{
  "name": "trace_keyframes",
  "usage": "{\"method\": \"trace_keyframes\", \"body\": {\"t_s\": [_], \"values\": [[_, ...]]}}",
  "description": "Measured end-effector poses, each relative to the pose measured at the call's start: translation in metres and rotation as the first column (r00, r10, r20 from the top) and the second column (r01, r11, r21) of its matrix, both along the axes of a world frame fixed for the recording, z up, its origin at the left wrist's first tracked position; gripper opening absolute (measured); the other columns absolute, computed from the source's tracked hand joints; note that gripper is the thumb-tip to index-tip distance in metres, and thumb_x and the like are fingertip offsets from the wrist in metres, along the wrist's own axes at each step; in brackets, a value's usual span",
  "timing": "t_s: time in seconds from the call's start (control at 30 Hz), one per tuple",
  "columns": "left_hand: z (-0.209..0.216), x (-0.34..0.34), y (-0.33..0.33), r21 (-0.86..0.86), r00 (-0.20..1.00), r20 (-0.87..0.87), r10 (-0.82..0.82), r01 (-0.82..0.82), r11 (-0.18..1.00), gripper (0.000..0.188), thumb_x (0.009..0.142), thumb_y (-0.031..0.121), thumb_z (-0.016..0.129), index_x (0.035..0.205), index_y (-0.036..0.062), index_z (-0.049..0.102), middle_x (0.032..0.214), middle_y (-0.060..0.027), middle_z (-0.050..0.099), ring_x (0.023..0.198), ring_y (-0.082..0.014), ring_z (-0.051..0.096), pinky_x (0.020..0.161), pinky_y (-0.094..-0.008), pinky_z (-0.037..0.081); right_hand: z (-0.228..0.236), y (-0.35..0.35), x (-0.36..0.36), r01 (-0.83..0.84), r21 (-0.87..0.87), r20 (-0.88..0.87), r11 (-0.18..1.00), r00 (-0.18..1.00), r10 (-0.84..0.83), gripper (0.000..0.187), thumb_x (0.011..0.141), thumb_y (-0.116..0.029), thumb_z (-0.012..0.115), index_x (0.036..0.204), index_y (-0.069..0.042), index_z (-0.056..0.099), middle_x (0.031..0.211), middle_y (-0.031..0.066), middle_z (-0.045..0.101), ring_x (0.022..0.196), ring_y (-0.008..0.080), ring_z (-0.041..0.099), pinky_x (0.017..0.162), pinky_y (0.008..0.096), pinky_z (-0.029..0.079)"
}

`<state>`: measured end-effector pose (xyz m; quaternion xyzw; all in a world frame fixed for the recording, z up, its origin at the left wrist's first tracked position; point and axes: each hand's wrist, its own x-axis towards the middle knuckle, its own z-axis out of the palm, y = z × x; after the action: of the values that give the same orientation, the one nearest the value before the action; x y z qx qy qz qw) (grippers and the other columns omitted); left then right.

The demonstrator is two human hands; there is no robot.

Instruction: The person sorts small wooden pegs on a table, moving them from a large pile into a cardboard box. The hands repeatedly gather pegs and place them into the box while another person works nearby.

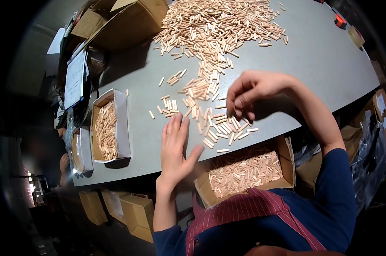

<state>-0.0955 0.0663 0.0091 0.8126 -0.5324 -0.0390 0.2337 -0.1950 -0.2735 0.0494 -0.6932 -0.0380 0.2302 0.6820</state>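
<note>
Many short pale wooden dowels point(206, 72) lie on the grey table, running in a trail from a big heap toward the front edge. My left hand point(174, 147) rests open near the front edge, palm down and fingers stretched, its tips beside a few loose dowels. My right hand point(253, 91) hovers low over the near end of the trail. Its fingers are loosely bent and apart, tips close to the dowels, and I see nothing held in them. Below the table edge, in front of my apron, an open cardboard box point(288, 160) holds many more dowels.
At the left stand a long white box point(123, 128) of dowels and a smaller box point(86, 149). A large carton point(129, 27) and a clipboard point(75, 81) are behind them. Tape point(355, 36) lies far right. Cartons point(137, 215) sit below. Another person's hand point(64, 163) shows far left.
</note>
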Motion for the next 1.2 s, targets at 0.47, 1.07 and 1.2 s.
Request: {"method": "trace_keyframes", "body": {"t_s": [0.47,1.07,1.2], "values": [[0.003,-0.002,-0.019,-0.039,0.990,-0.067,-0.121,0.119,0.992,0.071,0.097,0.023,0.063,0.161,0.0009,0.042,0.164,-0.0220,0.047,0.156,-0.0431,0.036,0.129,-0.0567,0.020,-0.006,-0.025,0.007,0.209,-0.142,-0.022,0.968,0.977,-0.214,0.021,0.104,-0.010,0.061,0.116,0.005,0.069,0.090,0.0098,0.074,0.062,0.0149,0.070,0.060,0.0284,0.058],[0.003,0.007,-0.014,-0.078,0.956,-0.270,-0.110,0.092,0.993,0.076,0.093,0.032,0.065,0.160,0.0026,0.045,0.164,-0.0163,0.048,0.158,-0.0365,0.036,0.131,-0.0529,0.016,-0.014,0.009,-0.003,-0.337,0.105,-0.147,0.935,0.925,0.350,0.036,0.102,-0.009,0.067,0.135,0.006,0.063,0.102,0.0099,0.074,0.081,0.0156,0.073,0.072,0.0294,0.059],[0.003,0.014,-0.019,-0.114,0.943,-0.306,-0.131,0.100,0.988,0.073,0.094,0.029,0.064,0.160,0.0020,0.046,0.162,-0.0183,0.049,0.156,-0.0373,0.039,0.130,-0.0502,0.020,-0.009,0.009,-0.007,-0.420,0.146,-0.108,0.896,0.893,0.436,0.037,0.100,-0.011,0.073,0.134,0.003,0.066,0.107,0.0061,0.074,0.089,0.0139,0.071,0.077,0.0285,0.058]]}}
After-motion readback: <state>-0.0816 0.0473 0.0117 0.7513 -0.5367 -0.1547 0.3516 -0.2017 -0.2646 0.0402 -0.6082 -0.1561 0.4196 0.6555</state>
